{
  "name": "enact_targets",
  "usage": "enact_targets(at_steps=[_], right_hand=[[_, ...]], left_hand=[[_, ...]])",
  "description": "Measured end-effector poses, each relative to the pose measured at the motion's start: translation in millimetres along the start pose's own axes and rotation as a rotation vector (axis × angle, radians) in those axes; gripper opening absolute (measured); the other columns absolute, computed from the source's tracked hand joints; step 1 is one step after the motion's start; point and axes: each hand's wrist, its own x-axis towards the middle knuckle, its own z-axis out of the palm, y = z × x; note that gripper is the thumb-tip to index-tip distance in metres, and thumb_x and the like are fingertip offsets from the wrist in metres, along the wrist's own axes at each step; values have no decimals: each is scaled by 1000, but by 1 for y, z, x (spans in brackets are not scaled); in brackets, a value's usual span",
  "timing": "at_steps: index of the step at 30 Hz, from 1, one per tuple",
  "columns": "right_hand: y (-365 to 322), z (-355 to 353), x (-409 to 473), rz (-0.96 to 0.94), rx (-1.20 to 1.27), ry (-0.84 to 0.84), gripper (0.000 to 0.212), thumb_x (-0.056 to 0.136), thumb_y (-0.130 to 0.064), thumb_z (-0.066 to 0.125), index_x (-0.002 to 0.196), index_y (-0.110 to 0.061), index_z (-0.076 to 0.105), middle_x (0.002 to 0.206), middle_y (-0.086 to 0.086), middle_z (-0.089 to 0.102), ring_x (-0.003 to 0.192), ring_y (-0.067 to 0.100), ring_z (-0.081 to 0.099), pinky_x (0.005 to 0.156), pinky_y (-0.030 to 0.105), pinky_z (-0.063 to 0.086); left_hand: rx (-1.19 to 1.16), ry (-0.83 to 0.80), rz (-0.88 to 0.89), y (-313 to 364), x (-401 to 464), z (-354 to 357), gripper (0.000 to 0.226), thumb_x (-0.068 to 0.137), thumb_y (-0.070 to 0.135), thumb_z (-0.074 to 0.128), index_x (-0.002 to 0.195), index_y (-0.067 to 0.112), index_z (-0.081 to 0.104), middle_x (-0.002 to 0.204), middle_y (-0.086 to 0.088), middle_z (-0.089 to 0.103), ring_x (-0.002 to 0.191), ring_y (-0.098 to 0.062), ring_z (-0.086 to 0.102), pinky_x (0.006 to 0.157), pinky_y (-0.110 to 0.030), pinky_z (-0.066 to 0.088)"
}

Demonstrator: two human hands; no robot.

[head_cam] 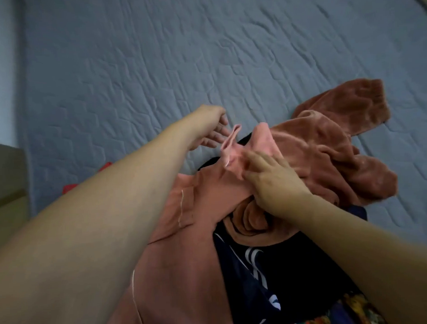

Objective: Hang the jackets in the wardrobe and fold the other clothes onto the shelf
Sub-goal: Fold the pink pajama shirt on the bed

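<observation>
Bed (155, 54) w/ blue quilted cover fills most of the view; far and left parts are bare, clothes heap sits near-right. No wardrobe, hanger or shelf in view, and nothing on the bed looks folded, so I judge the task at an early stage: sorting the heap, w/ hanging and folding all still to do. Count, approx, since items overlap: 1 pink garment (187, 271) w/ white stitching, running from near edge up to centre, lying over the rest; 1 rust-brown fleecy garment (328, 145) to the right, bunched, one sleeve end reaching far-right (a rolled brown part near centre may be the same piece, can't tell); 1 dark navy item (255, 276) w/ white stripes under both, near-centre; 1 multicolour patterned cloth (353, 312) at near-right edge; 1 small red scrap (70, 188) at left, mostly hidden by the forearm. Which of these are jackets can't be told yet. 2 hands: right hand (271, 179) has fingers curled, pinching the far end of the pink garment where it lies against the brown fleece; left hand (211, 128) is stretched out beside a raised pink loop of that garment, fingers spread and relaxed, holding nothing.
</observation>
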Motion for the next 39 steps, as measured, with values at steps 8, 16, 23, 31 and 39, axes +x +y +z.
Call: enact_targets(at_steps=[8, 16, 23, 31, 39], right_hand=[[0, 17, -9, 133, 136, 97, 40, 88, -19, 52, 127, -11, 56, 146, 7, 43, 132, 29, 39, 113, 39, 22], [7, 30, -12, 295, 167, 160, 62, 83, -27, 57, 140, -9, 42, 155, 10, 28, 147, 24, 14, 119, 49, 9], [-21, 25, 8, 304, 265, 220, 55, 80, -9, 57, 134, -2, 47, 150, 16, 33, 141, 34, 26, 114, 47, 25], [-69, 35, 33, 518, 124, 113, 65, 77, -16, 56, 141, -14, 43, 140, 13, 44, 127, 35, 38, 110, 45, 26], [-189, 97, 60, 279, 91, -298, 58, 91, -33, 40, 148, -30, 28, 159, 5, 17, 146, 28, 10, 116, 48, 11]], left_hand=[[47, -43, -230, -92, 8, 10, 16, 92, 33, 52, 87, 18, 54, 87, -3, 55, 66, -18, 48, 61, -28, 42], [-206, 39, -255, -118, 27, 45, 30, 84, 16, 69, 112, 7, 64, 103, -12, 70, 94, -27, 68, 84, -38, 57], [-363, -54, -331, -117, 12, 19, 16, 94, 5, 50, 80, 11, 55, 60, -3, 54, 51, -11, 48, 41, -19, 40], [-393, 645, -85, -208, -39, -90, 7, 76, 6, 55, 78, 13, 55, 67, -1, 50, 66, -20, 50, 57, -30, 40], [-344, 974, -265, -357, -97, -181, 38, 89, 10, 46, 126, 10, 55, 121, -14, 61, 103, -28, 58, 86, -36, 48]])
